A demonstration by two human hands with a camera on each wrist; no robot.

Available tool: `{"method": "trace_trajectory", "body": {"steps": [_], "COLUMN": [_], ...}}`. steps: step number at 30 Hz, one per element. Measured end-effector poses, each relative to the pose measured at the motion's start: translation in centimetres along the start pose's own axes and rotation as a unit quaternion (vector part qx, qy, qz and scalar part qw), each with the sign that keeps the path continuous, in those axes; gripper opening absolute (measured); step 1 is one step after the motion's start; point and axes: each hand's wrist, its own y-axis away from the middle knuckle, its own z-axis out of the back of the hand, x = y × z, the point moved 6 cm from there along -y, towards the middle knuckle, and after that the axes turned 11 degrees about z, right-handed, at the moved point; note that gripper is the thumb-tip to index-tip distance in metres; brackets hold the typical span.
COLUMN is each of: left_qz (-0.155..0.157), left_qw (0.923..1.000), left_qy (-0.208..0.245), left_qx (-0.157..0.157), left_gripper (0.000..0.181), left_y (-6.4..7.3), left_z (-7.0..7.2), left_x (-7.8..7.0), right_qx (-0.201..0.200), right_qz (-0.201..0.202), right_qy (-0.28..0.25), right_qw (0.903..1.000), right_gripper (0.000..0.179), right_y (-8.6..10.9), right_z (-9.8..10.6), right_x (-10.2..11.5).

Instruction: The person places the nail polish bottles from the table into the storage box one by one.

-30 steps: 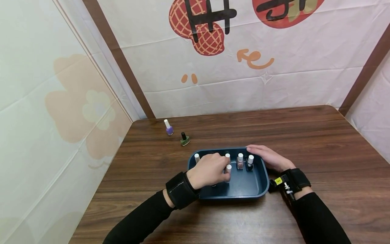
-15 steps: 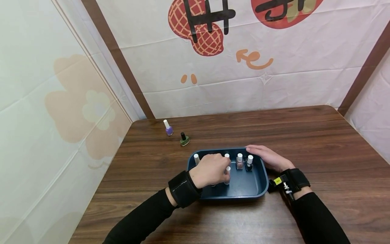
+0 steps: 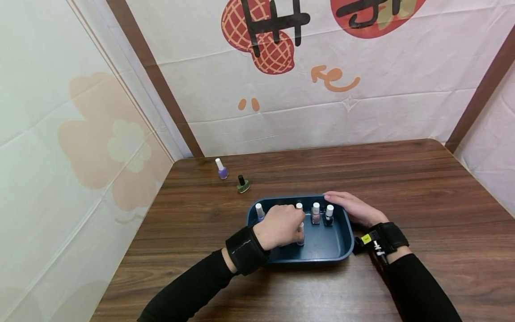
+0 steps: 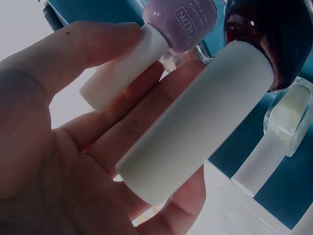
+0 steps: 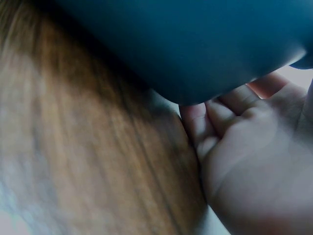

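Note:
My left hand (image 3: 279, 226) is inside the blue tray (image 3: 322, 260), seen from above. In the left wrist view its thumb and fingers pinch the white cap of a mauve nail polish bottle (image 4: 181, 22). A dark red nail polish bottle (image 4: 266, 29) with a long white cap looms nearest that camera. My right hand (image 3: 358, 209) rests against the tray's back right corner, its fingers along the rim. Right of the left hand stand a pinkish bottle (image 3: 315, 215) and a black bottle (image 3: 328, 218), both white-capped. Other bottles in the tray are partly hidden by the left hand.
On the brown wooden table (image 3: 402, 179), behind and left of the tray, stand a purple nail polish bottle (image 3: 223, 172) and a green one (image 3: 243, 185) with a black cap. A pale bottle (image 4: 288, 115) shows in the left wrist view. A printed cloth (image 3: 362, 116) hangs behind the table.
My left hand has shifted slightly right and down within the tray, with the pinched bottle still under its fingers. The right hand keeps its place on the tray.

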Motion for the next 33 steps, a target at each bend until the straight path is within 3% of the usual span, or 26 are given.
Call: {"method": "trace_trajectory", "body": {"steps": [19, 33], "left_qz": [0.0, 0.0], "left_qw": [0.9999, 0.9999], "left_qy": [0.012, 0.012], "left_qx": [0.0, 0.003], "left_gripper": [0.011, 0.008], "left_y": [0.08, 0.2], "left_z": [-0.37, -0.49], "left_x": [0.06, 0.06], "right_qx": [0.006, -0.005], "right_qz": [0.015, 0.002], "right_qy": [-0.005, -0.002], "right_qw": [0.9999, 1.0], "right_gripper": [0.065, 0.064], "right_y": [0.04, 0.09], "right_z": [-0.25, -0.27], "right_x": [0.2, 0.2]}}
